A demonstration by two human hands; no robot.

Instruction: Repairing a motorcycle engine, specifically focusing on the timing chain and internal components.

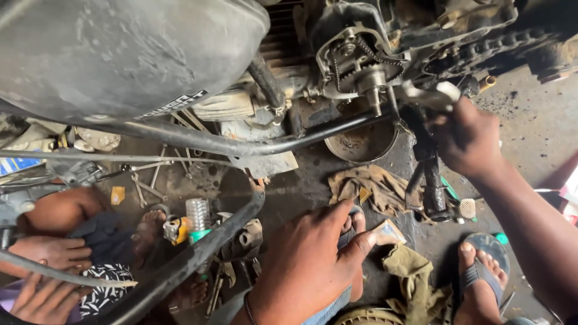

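Floor (530, 129): oil-stained concrete, rags (376, 189) strewn.

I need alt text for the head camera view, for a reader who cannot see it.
A right hand grips a tool at a motorcycle engine with exposed chain and gears; the left hand rests on the person's knee. Rags, wrenches and another person's hands are around.

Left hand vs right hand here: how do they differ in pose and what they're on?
The left hand rests low on the person's knee, fingers spread and holding nothing; the right hand is raised beside the engine sprocket and chain, fist closed around a metal tool. Both are bare.
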